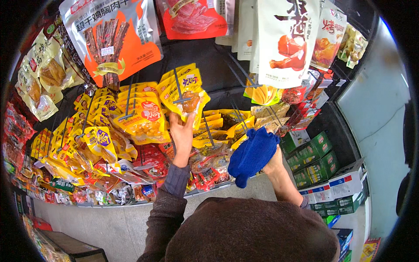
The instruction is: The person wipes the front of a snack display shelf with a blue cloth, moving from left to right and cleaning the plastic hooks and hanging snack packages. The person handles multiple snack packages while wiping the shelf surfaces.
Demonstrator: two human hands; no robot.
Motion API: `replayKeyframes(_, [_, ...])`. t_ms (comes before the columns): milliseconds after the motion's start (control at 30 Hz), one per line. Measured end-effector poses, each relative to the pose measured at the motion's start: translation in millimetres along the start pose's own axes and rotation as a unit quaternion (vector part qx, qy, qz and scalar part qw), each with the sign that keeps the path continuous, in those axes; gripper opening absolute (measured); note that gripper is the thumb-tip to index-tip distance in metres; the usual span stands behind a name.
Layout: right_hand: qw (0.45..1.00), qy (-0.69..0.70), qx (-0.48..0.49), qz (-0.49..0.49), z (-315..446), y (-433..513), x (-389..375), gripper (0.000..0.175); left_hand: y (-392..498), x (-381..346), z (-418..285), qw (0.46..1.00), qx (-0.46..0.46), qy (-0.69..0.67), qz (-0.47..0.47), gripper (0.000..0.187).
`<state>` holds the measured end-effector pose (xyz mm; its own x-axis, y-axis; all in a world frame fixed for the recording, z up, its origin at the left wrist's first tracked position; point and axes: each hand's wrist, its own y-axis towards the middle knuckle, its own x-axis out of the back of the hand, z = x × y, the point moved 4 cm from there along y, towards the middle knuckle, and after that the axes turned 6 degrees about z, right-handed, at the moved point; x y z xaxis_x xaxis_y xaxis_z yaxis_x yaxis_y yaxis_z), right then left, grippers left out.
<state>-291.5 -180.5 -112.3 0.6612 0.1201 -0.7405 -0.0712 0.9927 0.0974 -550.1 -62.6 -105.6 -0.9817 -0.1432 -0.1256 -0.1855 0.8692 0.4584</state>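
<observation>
My left hand point(182, 132) grips the lower edge of a yellow snack packet point(189, 100), with the thumb in front. That packet has a clear window showing brown food and hangs tilted on a metal display hook point(178, 85), other yellow packets behind it. In my right hand point(275, 160) is a bunched blue cloth point(252, 155), held in front of the lower racks. The cloth hides most of my right fingers. Just left of my left hand hang more yellow packets point(142, 119) with a red round mark.
Large pouches of dried meat point(111, 42) and a white pouch point(284, 46) hang above. Bare hook ends stick out among the packets. Green cartons point(314, 154) are stacked at right beside a pale panel point(379, 131). A dark box point(70, 245) stands on the grey floor point(95, 222).
</observation>
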Motion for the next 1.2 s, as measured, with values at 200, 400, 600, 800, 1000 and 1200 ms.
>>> replayKeyframes(200, [0.999,-0.011,0.032,0.036,15,-16,24,0.034,-1,-5,-2,0.99,0.065,-0.125,0.027,0.047])
replayKeyframes(400, [0.999,0.005,0.036,-0.005,34,-31,44,0.021,9,-7,-18,0.955,0.162,-0.247,0.016,0.056])
replayKeyframes(600, [0.998,0.043,-0.003,0.045,39,-35,50,0.019,17,5,-24,0.926,0.23,-0.295,0.047,0.043])
replayKeyframes(800, [0.998,0.02,-0.029,0.056,37,-37,54,0.028,-14,-5,-39,0.915,0.203,-0.346,0.034,0.041])
replayKeyframes(1000, [0.998,-0.011,-0.015,0.057,41,-42,56,0.026,-50,1,-46,0.923,0.16,-0.347,0.029,0.044])
replayKeyframes(1200, [0.991,0.048,0.015,0.123,44,-43,43,0.015,-73,-3,-68,0.885,0.195,-0.418,0.067,0.045])
